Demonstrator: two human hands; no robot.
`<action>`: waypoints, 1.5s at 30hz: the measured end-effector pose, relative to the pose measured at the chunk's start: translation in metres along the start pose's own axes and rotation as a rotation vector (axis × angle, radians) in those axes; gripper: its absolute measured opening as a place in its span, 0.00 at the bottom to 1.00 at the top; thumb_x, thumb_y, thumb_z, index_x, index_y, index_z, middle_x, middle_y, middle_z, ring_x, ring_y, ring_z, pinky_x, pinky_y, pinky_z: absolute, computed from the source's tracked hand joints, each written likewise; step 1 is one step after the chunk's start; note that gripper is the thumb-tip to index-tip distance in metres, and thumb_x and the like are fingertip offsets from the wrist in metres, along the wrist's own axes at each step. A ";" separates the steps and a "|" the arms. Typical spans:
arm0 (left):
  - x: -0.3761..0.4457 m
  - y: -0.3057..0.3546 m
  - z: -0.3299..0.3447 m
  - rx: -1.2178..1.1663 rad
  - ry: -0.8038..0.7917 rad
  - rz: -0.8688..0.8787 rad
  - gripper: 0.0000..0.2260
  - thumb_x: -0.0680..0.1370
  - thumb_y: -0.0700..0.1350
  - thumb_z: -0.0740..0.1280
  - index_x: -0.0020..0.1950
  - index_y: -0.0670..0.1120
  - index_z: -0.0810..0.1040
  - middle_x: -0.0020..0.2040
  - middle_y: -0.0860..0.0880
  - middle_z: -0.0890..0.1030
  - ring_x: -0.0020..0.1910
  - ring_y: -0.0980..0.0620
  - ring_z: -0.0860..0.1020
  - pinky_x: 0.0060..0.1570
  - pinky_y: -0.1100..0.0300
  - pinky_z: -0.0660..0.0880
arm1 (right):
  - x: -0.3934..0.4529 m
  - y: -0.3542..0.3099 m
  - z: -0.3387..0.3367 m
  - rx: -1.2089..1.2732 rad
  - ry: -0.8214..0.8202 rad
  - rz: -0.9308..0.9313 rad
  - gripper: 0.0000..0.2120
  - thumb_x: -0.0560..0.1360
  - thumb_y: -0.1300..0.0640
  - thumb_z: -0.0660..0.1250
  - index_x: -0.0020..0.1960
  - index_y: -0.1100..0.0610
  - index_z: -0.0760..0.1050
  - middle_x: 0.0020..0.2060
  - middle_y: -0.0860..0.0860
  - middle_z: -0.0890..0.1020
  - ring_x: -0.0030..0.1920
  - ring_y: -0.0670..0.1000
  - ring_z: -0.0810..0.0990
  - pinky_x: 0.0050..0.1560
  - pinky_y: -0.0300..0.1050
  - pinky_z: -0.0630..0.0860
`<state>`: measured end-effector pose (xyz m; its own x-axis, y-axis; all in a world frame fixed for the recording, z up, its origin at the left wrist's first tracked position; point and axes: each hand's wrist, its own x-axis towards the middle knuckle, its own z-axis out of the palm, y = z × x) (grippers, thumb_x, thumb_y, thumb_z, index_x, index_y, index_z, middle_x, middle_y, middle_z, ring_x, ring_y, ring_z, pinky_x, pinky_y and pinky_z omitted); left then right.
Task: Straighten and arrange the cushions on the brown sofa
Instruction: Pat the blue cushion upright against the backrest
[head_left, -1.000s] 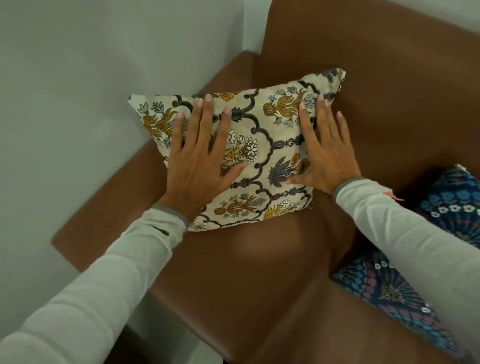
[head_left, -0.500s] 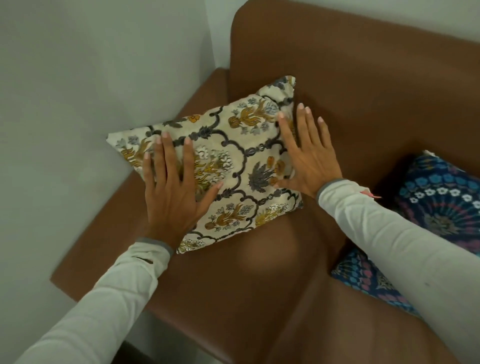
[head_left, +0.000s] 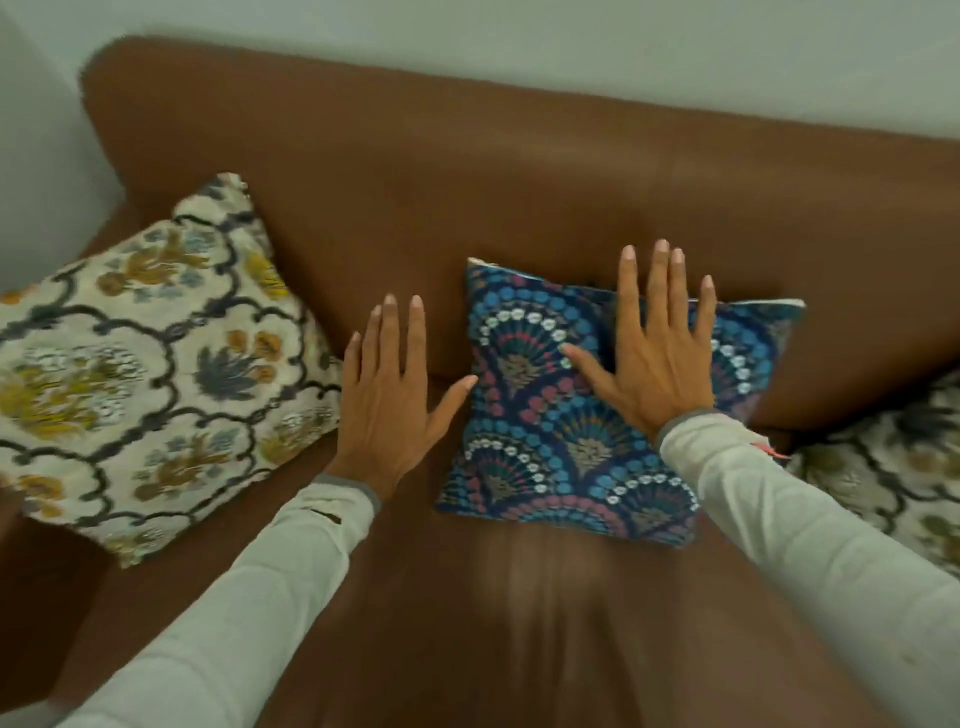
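Both hands off the cream floral cushion (head_left: 156, 358), now propped; right hand (head_left: 657, 358) spread flat on blue cushion (head_left: 550, 441), left hand (head_left: 392, 400) spread beside it: second cushion begun.

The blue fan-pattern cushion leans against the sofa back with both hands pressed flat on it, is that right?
Not quite. In the head view only the right hand lies flat on the blue cushion; the left hand is beside it, over the brown sofa.

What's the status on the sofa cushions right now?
Left hand open, beside the blue cushion. Right hand open, flat on the blue cushion. Cream floral cushion propped in the sofa corner. Nothing in the way.
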<state>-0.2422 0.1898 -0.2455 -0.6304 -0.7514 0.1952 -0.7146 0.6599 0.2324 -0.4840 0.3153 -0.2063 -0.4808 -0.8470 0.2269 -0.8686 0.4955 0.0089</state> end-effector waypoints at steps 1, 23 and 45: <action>0.004 0.013 0.006 -0.156 -0.080 -0.073 0.46 0.82 0.73 0.56 0.89 0.43 0.51 0.86 0.34 0.59 0.85 0.34 0.62 0.80 0.34 0.64 | -0.007 0.020 0.000 0.047 0.007 0.082 0.50 0.81 0.28 0.57 0.88 0.60 0.47 0.86 0.66 0.53 0.86 0.66 0.53 0.83 0.72 0.49; 0.037 0.064 0.042 -1.262 -0.149 -0.507 0.37 0.69 0.60 0.83 0.74 0.56 0.74 0.67 0.55 0.84 0.63 0.58 0.85 0.61 0.56 0.84 | -0.048 0.098 0.036 1.449 -0.007 0.918 0.47 0.61 0.24 0.77 0.73 0.46 0.75 0.64 0.47 0.86 0.61 0.51 0.87 0.65 0.58 0.83; 0.064 0.270 0.010 -0.593 0.100 0.342 0.40 0.84 0.60 0.67 0.86 0.37 0.58 0.87 0.36 0.57 0.87 0.39 0.56 0.85 0.35 0.53 | -0.111 0.234 -0.012 0.429 0.087 0.584 0.38 0.84 0.37 0.61 0.86 0.55 0.58 0.84 0.64 0.62 0.85 0.63 0.60 0.83 0.65 0.58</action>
<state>-0.4785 0.3205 -0.1794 -0.7394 -0.5176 0.4305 -0.1761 0.7659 0.6184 -0.6325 0.5272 -0.2181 -0.8844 -0.4406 0.1544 -0.4525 0.7277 -0.5155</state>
